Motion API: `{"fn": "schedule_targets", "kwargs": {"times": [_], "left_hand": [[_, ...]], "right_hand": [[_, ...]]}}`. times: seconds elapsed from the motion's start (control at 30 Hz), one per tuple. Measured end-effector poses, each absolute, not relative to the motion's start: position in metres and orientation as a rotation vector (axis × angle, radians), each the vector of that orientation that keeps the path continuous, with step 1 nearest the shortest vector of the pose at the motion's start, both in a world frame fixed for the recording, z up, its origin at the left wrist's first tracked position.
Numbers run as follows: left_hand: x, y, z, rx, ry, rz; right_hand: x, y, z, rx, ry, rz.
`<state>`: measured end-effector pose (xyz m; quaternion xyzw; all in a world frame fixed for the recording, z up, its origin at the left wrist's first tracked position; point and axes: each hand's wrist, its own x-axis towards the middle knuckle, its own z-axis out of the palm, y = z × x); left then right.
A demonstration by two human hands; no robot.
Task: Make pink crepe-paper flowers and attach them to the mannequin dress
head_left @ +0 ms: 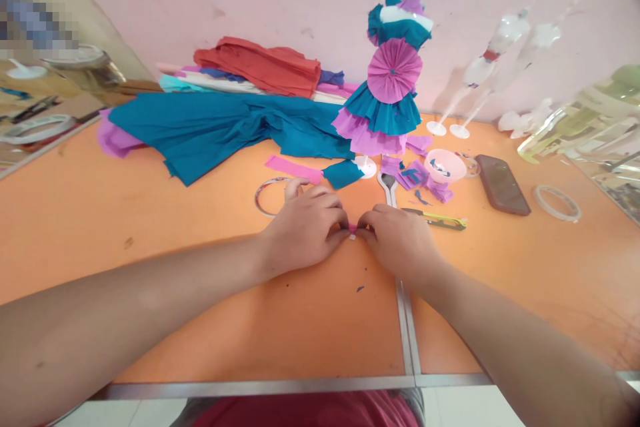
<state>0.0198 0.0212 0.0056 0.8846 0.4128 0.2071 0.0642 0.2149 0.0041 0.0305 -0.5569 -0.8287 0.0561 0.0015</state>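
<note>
Left hand (310, 227) and right hand (400, 237) both pinching pink piece (353, 229). From it: yellow cutter (445, 220) 3 o'clock, dressed figure (394, 71) 12.

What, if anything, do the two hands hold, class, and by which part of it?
A small pink piece, pinched on its left side by the left hand and on its right side by the right hand; only its middle shows.

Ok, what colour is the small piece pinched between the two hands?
The small piece is bright pink where it shows; best seen in the head view.
</note>
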Motion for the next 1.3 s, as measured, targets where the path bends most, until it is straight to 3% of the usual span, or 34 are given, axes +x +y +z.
{"fn": "schedule_targets", "kwargs": {"times": [0.17, 0.93, 1.3], "left_hand": [[0.018, 0.023, 0.004, 2.678, 1.205, 0.632], [0.021, 0.025, 0.0, 2.541, 1.229, 0.672], [0.018, 0.024, -0.001, 2.788, 1.163, 0.664]], "right_hand": [[0.214, 0.001, 0.031, -1.684, -2.6, 0.064], [0.215, 0.012, 0.029, -1.717, -2.34, 0.562], [0.217, 0.005, 0.029, -1.683, -2.502, 0.293]]}}
